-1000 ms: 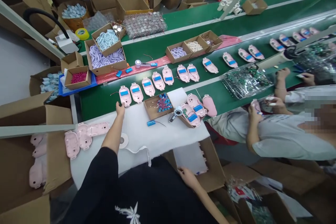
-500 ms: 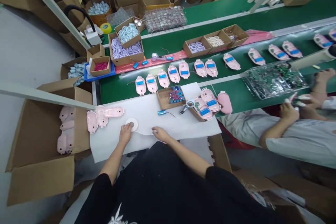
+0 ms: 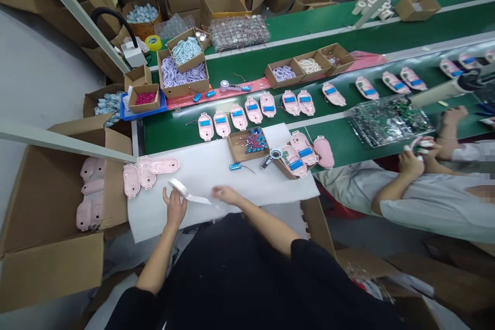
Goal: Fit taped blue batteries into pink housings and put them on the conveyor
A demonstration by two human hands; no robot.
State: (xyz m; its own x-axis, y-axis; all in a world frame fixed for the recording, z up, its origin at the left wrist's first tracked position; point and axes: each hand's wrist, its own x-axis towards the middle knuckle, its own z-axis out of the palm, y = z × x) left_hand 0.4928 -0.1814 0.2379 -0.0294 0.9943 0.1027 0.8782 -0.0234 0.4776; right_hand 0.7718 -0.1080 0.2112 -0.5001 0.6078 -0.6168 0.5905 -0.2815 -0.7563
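No legible text, no readable labels, brands, numbers or signs

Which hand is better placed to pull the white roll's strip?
Probably the right hand: it is near the outer part of the strip and seems empty, though blurred; the left hand holds the roll.

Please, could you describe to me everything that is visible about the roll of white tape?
The roll of white tape is round and narrow, with a smooth look like paper or plastic. It is tilted, held at the fingers of the left hand, above the white sheet. A loose white strip runs from it toward the right hand, which is blurred; I cannot tell whether they touch.
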